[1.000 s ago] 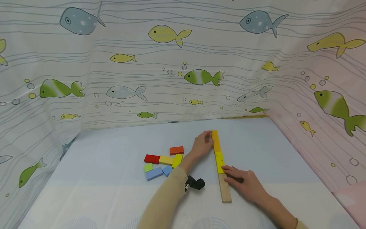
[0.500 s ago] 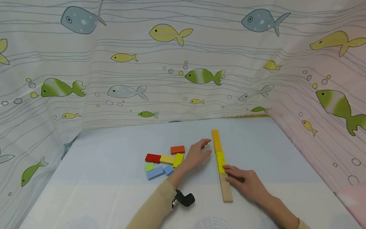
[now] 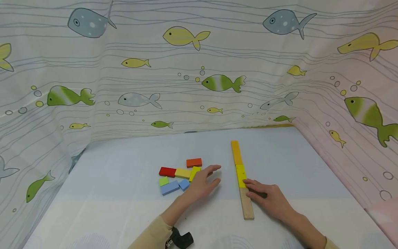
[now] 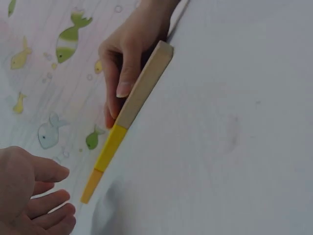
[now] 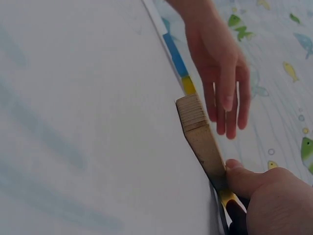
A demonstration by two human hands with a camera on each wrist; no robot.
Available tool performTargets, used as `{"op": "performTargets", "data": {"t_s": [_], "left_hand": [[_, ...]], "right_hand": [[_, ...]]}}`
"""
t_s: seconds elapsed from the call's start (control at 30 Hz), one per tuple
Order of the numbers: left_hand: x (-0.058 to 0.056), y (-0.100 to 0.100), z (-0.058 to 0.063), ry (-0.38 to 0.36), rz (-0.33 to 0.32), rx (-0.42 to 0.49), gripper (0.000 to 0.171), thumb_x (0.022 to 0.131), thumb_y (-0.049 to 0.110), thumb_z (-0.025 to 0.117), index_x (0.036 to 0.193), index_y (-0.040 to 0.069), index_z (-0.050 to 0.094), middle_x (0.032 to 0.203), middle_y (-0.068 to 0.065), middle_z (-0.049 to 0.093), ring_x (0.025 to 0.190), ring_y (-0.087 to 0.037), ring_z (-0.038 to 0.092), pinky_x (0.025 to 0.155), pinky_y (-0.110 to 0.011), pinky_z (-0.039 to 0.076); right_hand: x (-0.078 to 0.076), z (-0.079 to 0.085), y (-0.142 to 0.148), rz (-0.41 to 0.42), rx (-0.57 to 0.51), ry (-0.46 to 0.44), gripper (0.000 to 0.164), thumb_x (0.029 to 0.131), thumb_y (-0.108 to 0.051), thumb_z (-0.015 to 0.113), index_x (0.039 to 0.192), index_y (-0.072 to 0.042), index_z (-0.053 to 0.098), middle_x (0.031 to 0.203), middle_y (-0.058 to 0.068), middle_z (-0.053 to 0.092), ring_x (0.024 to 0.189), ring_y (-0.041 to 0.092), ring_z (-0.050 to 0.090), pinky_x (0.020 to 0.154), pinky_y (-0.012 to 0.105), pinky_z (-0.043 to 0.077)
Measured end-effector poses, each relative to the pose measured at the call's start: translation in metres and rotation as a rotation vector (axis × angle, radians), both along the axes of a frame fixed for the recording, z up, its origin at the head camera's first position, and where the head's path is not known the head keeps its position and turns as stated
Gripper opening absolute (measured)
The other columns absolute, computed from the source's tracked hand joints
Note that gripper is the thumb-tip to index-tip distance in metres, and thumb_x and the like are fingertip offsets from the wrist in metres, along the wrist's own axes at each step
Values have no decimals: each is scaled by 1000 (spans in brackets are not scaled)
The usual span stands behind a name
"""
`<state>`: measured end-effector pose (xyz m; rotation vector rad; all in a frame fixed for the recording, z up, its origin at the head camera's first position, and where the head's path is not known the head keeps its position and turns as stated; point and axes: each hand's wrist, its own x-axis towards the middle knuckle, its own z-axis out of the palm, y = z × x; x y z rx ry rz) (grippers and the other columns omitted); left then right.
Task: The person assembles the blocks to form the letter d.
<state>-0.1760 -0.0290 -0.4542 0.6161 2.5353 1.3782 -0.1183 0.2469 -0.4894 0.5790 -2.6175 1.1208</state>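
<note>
Three wooden blocks stand end to end in a row: an orange-yellow block at the far end, a yellow block in the middle and a plain wood block nearest me. My right hand rests at the row's right side, its fingertips touching the yellow and plain blocks near their joint. Left of the row, my left hand hovers with spread fingers and holds nothing. Beside it lies a group of blocks, with a lime-yellow block partly hidden by that hand.
The group also has a red block, a pale yellow block, a green block, a blue block and a smaller blue block. An orange-red block lies behind them. A fish-print curtain surrounds the table.
My left hand has let go of the far orange-yellow block and moved left and toward me, to beside the block group. My right hand keeps its place at the row.
</note>
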Motion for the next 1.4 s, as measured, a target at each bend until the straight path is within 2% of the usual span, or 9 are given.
{"op": "performTargets", "data": {"t_s": [0.23,0.4,0.57,0.8,1.0,1.3,1.4], "left_hand": [[16,-26,-2,37,0,45,44,99,17,60,142,9,53,143,-3,57,134,-24,53,109,-42,45],[24,-41,-1,52,24,44,43,99,16,61,141,9,54,141,-3,59,133,-25,54,108,-43,45],[30,-54,-2,50,70,19,43,97,16,64,140,14,57,139,2,60,131,-21,55,108,-41,46],[37,-70,0,55,146,19,41,96,15,67,136,16,60,136,1,63,128,-22,58,106,-41,48],[35,-89,3,100,201,24,44,90,9,73,131,21,64,131,6,65,124,-22,61,103,-39,51],[22,-126,4,167,161,69,46,87,9,77,130,18,63,129,-3,67,121,-25,63,104,-45,49],[19,-136,2,173,177,57,46,85,13,80,128,18,64,125,-2,69,118,-21,65,103,-44,50]], "right_hand": [[-1,-1,0,15,-10,29,37,87,-26,77,123,-16,73,125,-5,70,117,22,66,98,1,35],[-1,-2,-1,22,-11,41,38,87,-24,78,123,-15,73,125,-5,70,117,22,65,98,1,35],[0,-2,-1,20,-8,31,38,87,-25,77,124,-16,72,126,-5,70,118,22,65,98,1,34],[-1,-2,0,25,-8,34,38,88,-25,77,124,-16,72,126,-5,69,118,22,65,98,1,35],[-1,-2,0,19,3,22,37,88,-26,76,124,-17,72,127,-5,69,118,23,65,98,1,34],[0,-2,0,23,-13,23,37,88,-26,77,124,-16,72,126,-5,69,118,21,65,99,2,35],[-1,-3,0,19,-13,23,37,88,-27,77,123,-17,73,126,-6,69,118,19,65,98,2,36]]}}
